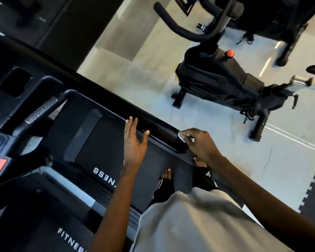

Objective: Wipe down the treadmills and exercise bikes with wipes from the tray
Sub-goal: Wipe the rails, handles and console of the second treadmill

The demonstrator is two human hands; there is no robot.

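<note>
You are in the middle of the treadmill step: you stand barefoot on the treadmill belt (105,151), and your right hand (198,142) pinches a small white wipe (182,138), fingers curled round it, pressing it against the near end of the black side handrail (116,113). Your left hand (135,140) holds nothing; its fingers are straight and relaxed, with the tips and thumb at the rail a little further up from the wipe, and it looks as if it is steadying you rather than gripping. Judging by the wipe's place at the rail's end, most of the rail's length toward the console is yet to be covered, so the next move calls for drawing the wipe along the rail with steady pressure and lifting your left hand out of its path. The exercise bike (216,77) stands on the floor well apart to your right, apparently untouched. The tray of wipes is not in view.
</note>
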